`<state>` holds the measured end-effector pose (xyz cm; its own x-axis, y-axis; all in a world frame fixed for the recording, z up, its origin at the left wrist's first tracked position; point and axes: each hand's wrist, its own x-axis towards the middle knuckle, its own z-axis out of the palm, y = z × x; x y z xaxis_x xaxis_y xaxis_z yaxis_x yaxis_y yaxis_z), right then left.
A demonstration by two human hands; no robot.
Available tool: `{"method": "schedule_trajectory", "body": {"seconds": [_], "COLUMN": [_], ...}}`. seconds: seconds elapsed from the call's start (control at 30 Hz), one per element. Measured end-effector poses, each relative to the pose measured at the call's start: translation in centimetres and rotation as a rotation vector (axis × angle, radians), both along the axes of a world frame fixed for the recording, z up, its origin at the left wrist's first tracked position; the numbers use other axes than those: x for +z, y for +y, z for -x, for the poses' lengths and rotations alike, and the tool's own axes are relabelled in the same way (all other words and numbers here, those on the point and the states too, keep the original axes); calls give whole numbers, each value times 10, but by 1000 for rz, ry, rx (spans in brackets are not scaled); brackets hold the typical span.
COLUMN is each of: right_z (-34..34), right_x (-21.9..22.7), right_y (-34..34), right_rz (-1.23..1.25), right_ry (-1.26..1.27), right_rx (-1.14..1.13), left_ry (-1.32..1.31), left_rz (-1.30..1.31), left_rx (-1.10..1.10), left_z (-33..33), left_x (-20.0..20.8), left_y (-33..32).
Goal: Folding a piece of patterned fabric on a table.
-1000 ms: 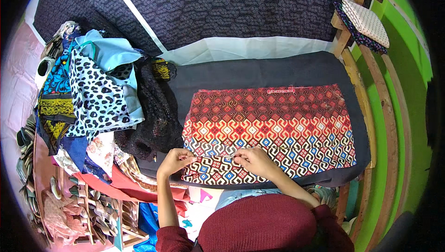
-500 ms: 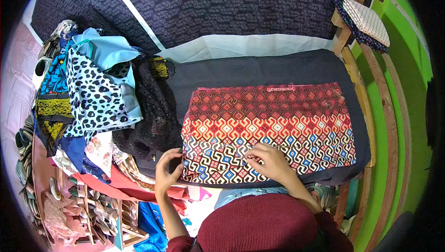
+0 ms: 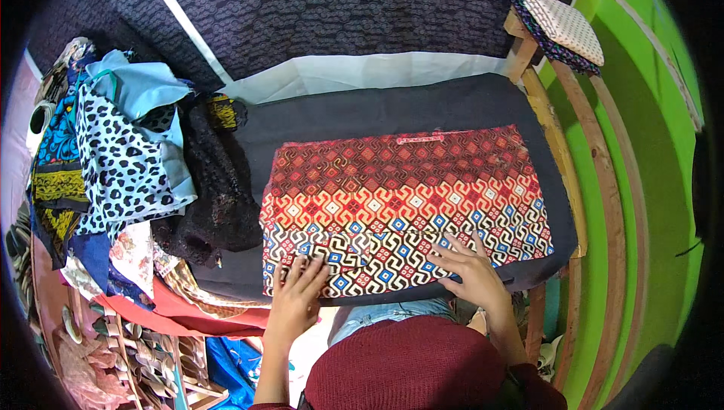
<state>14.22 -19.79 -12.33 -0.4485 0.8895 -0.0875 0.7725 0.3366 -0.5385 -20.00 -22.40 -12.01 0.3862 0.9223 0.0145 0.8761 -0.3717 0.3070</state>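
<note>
A folded patterned cloth (image 3: 407,202), dark red at its far side and black, white and blue at its near side, lies spread on a black-covered table (image 3: 362,104). My left hand (image 3: 300,293) rests on the near left part of the cloth, fingers stretched out. Farther right, my right hand (image 3: 473,270) lies on the near edge with its fingers spread. Neither hand grips the fabric. Along the far edge of the cloth runs a small pale printed strip (image 3: 420,138).
Left of the cloth sits a heap of fabrics, including a black lacy piece (image 3: 215,191) and a spotted white cloth (image 3: 121,165). Folded cloths (image 3: 564,27) sit on the wooden frame at the far right. Shelves with shoe-like pieces (image 3: 151,357) stand lower left.
My left hand has moved from the cloth's left edge onto its surface and flattened. The right hand has opened from a pinch and shifted right on the cloth. The whole view has shifted.
</note>
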Motion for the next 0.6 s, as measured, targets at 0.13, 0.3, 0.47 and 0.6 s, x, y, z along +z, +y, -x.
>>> {"method": "schedule_trajectory", "body": {"seconds": [0.13, 0.3, 0.47, 0.6], "right_z": [-21, -42, -59, -78], "right_x": [1, -4, -7, -4], "right_y": [-11, -21, -24, -29], "right_rz": [-95, -162, -179, -185], "right_ry": [-83, -97, -143, -144], "right_rx": [-146, -360, -430, -454], "left_ry": [132, 177, 161, 32], "left_rz": [24, 122, 35, -72], "left_rx": [100, 150, 148, 174], "left_z": [11, 13, 22, 36], "left_x": [-5, -7, -23, -35], "left_y": [-4, -14, -28, -37]}}
